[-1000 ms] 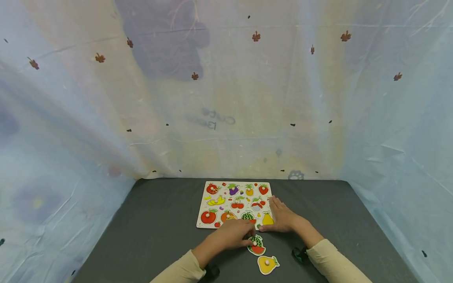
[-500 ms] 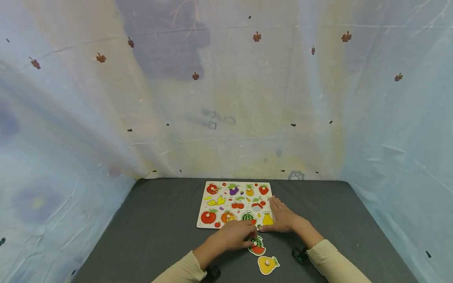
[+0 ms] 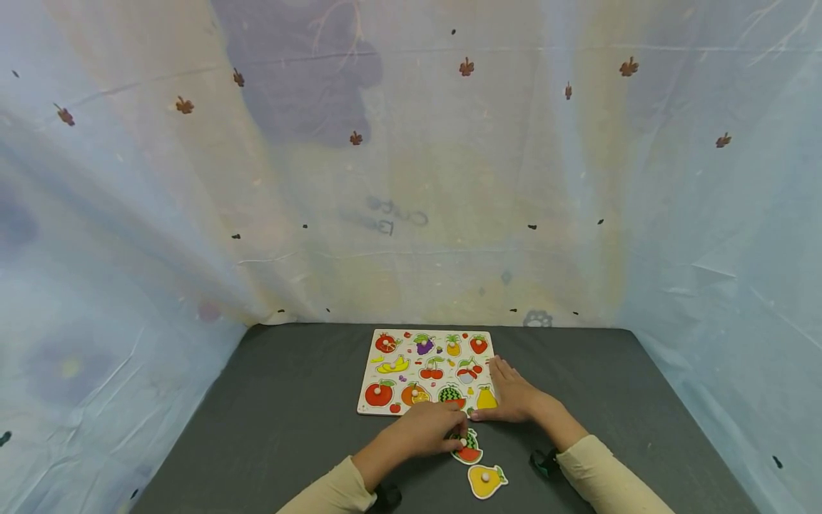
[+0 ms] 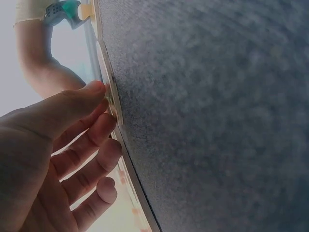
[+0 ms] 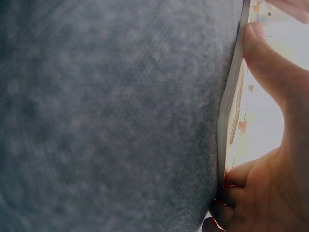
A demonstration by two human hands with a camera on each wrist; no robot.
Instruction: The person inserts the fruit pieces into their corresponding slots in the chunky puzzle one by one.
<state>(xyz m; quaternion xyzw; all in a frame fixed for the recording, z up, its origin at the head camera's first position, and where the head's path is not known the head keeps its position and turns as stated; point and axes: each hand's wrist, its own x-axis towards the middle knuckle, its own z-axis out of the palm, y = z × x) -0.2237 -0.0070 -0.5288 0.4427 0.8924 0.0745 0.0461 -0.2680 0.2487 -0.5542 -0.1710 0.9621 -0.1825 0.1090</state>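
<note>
My left hand point(image 3: 424, 428) pinches the knob of a watermelon puzzle piece point(image 3: 471, 455) between thumb and fingertips, just in front of the fruit puzzle board point(image 3: 411, 353). In the left wrist view the watermelon piece point(image 4: 113, 92) shows edge-on at the thumb tip, with the other fingers loosely bent. My right hand point(image 3: 514, 395) rests at the board's near right corner, its thumb along the front edge and fingers along the right side. The right wrist view shows the thumb and fingertips against the board's edge point(image 5: 224, 123). Closer to me lies a yellow pear piece point(image 3: 486, 483) with a knob.
A dark grey table point(image 3: 289, 400) carries the board and pieces. Pale patterned curtains point(image 3: 411, 178) stand behind it and at both sides. A dark wrist strap point(image 3: 544, 464) shows by the right sleeve.
The left thumb and fingers have slid slightly right and closed in over the watermelon piece's knob. My right hand, the board and the pear piece stay where they were.
</note>
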